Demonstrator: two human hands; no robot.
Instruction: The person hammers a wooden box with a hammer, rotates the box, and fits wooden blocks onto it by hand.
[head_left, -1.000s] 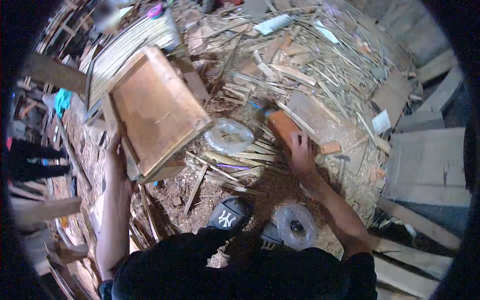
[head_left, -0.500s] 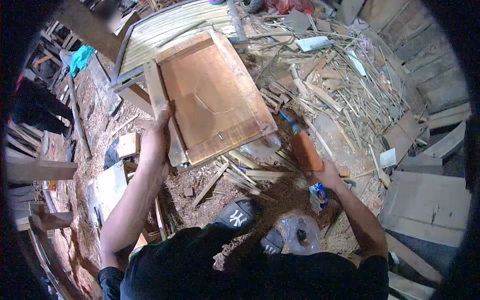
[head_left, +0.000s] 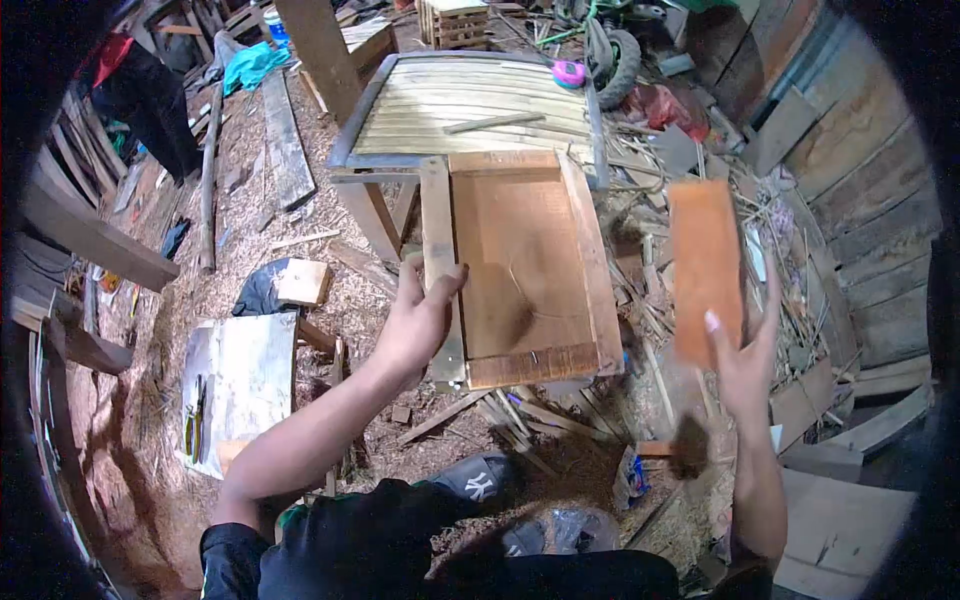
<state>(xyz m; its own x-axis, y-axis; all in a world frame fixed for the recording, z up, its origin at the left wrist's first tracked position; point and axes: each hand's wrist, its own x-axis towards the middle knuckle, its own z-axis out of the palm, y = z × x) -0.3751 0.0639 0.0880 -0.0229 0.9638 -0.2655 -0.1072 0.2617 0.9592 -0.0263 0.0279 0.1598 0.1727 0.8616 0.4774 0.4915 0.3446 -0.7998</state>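
My left hand (head_left: pixel 425 315) grips the left edge of a wooden drawer-like frame (head_left: pixel 520 265), its thumb over the side rail. The frame is tilted so that its recessed brown panel faces me. To the right of it, my right hand (head_left: pixel 745 365) holds an orange-brown wooden block (head_left: pixel 706 270) upright, with the thumb on its lower face and a finger stretched along its right side. A gap separates block and frame. Behind the frame stands a slatted table (head_left: pixel 460 100) with a loose strip and a pink tape measure (head_left: pixel 569 73) on it.
Pliers (head_left: pixel 194 420) lie on a pale board (head_left: pixel 240 375) at the lower left. A person in dark trousers (head_left: pixel 150 100) stands at the upper left. Wood strips and shavings cover the floor. Plank walls (head_left: pixel 890 250) run along the right. My slippers (head_left: pixel 478 482) show at the bottom.
The view has swung up and left, showing more of the slatted table. The frame now faces me more squarely. My right hand has raised the orange-brown block from near the floor to beside the frame.
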